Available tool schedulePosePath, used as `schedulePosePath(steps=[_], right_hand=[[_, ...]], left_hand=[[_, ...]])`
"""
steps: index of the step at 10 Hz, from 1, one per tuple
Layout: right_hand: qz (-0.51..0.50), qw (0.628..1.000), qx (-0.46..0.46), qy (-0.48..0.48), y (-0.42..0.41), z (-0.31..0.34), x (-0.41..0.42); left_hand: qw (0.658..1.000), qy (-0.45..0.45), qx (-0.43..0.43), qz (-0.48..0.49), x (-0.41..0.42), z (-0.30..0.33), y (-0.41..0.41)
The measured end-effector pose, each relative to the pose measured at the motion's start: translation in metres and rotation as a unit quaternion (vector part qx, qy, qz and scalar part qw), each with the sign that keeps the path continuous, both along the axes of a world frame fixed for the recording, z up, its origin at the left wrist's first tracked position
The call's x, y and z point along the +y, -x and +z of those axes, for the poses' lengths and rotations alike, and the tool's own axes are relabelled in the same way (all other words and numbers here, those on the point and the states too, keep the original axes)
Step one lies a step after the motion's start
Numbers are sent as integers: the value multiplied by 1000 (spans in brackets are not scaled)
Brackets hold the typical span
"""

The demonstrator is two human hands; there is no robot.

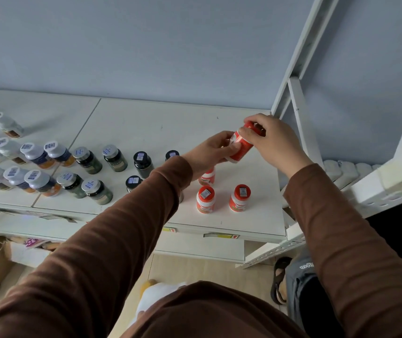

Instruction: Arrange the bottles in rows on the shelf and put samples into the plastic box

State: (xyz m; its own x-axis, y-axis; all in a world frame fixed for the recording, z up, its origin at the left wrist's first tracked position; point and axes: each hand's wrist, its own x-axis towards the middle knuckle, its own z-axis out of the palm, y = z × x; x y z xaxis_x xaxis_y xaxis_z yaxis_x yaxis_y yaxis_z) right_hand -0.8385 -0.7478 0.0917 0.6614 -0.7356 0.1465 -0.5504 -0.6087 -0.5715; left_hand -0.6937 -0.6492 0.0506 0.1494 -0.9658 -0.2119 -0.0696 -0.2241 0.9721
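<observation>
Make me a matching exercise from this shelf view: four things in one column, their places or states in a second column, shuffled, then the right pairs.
Things
1. red-capped bottle
2. pair of red-capped bottles
3. white-capped bottles
4. black-capped bottle

Places or states
A. standing at the shelf's left end
B. tilted, held off the shelf by left hand and right hand
C. standing upright near the shelf's front right
D. standing near the shelf's middle

Pairs: 1-B, 2-C, 3-A, 4-D
</observation>
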Motion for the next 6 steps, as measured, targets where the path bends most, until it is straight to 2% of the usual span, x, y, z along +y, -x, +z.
schedulePosePath(steps=[1,2,4,6], right_hand=[[41,998,34,17,-2,-14,-3],[62,992,98,46,-7,-39,-3],[62,983,159,71,-10,-74,-7],[59,972,219,59,-12,-90,-4]], left_hand=[[970,0,-241,24,-8,-4,0],[938,-13,-343,44,-5,-6,-3],[910,-17,-412,48,9,-8,-13],[905,-20,-420,57,26,-4,-21]])
